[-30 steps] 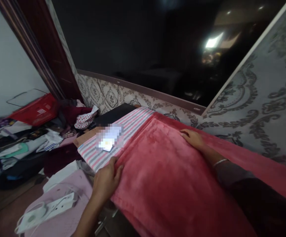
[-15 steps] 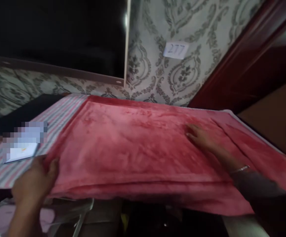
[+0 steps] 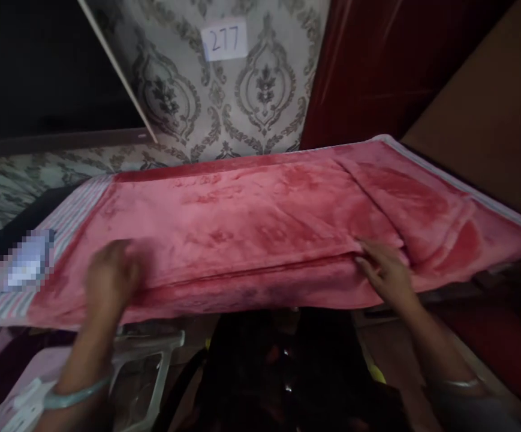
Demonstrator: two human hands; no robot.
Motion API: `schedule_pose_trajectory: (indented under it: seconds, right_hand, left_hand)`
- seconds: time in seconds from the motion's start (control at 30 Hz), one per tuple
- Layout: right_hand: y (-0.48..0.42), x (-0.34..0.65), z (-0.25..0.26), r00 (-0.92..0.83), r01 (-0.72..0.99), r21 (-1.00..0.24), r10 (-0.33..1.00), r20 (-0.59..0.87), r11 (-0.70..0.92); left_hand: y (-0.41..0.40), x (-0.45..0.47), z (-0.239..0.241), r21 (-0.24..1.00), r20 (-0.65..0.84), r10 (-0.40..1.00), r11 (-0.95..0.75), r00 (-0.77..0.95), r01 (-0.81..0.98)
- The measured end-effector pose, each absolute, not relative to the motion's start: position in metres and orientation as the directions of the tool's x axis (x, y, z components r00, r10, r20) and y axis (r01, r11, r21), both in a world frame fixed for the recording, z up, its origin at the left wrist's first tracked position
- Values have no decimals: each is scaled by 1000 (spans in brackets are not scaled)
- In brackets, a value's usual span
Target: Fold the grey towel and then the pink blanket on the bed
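Observation:
A red plush blanket (image 3: 260,210) lies spread over a striped cloth (image 3: 69,219) on a long surface. My left hand (image 3: 110,279) rests on the blanket near its front left; it is smeared by motion, so its fingers cannot be read. My right hand (image 3: 384,273) lies flat on the blanket's front edge at the right, fingers stretched out beside a raised fold (image 3: 422,222). A bangle shows on each wrist.
A blurred-out flat item (image 3: 26,267) lies on the striped cloth at the far left. The patterned wall (image 3: 197,102) carries a paper label reading 277 (image 3: 224,39). A dark red door (image 3: 368,66) stands at the right. A white plastic frame (image 3: 152,366) sits below the front edge.
The view has swung to the right. My right hand slid from the blanket's top to its front edge. My left hand moved from the left corner inward onto the blanket.

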State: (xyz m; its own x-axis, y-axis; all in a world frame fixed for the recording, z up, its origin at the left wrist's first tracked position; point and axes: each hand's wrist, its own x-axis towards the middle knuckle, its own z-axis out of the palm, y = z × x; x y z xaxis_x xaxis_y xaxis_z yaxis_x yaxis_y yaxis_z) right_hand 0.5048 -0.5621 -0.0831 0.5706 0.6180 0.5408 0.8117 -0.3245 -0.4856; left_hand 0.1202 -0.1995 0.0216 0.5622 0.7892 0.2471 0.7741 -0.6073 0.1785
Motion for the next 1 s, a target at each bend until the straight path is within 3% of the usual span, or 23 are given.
schedule_pose_trajectory:
  seconds: [0.1, 0.17, 0.4, 0.47, 0.53, 0.6, 0.67, 0.8, 0.9, 1.0]
  right_hand:
    - [-552, 500, -95, 590, 801, -500, 585, 557, -331]
    - [-546, 498, -99, 609, 788, -504, 567, 554, -354]
    - [-555, 493, -96, 622, 777, -537, 529, 577, -328]
    - [-568, 500, -93, 675, 738, -584, 389, 628, -338]
    - [-584, 515, -89, 741, 657, -653, 164, 651, -375]
    - [-598, 536, -86, 785, 556, -724, -28, 619, -408]
    - [-607, 561, -83, 841, 449, -791, -101, 531, -416]
    - [-605, 597, -76, 938, 321, -860, 4, 348, -398]
    - [-594, 598, -72, 889, 444, -813, 76, 451, -376]
    - [-585, 588, -69, 830, 557, -772, 237, 504, -307]
  left_hand:
    - [-226, 194, 14, 149, 252, 497, -868, 830, 475]
    - [-250, 243, 6, 136, 250, 345, -938, 905, 320]
    - [-287, 321, -31, 47, 161, 246, -969, 956, 241]
    - [-283, 324, -39, 14, 141, 235, -972, 962, 236]
    - [-278, 325, -44, -14, 137, 228, -973, 964, 232]
    - [-275, 326, -46, -37, 131, 231, -971, 964, 237]
    - [-273, 327, -47, -44, 124, 238, -969, 963, 245]
    - [-269, 328, -51, -34, 139, 233, -970, 963, 239]
    - [-266, 327, -55, -49, 129, 236, -968, 963, 244]
    - [-267, 327, -55, -82, 84, 246, -964, 966, 253]
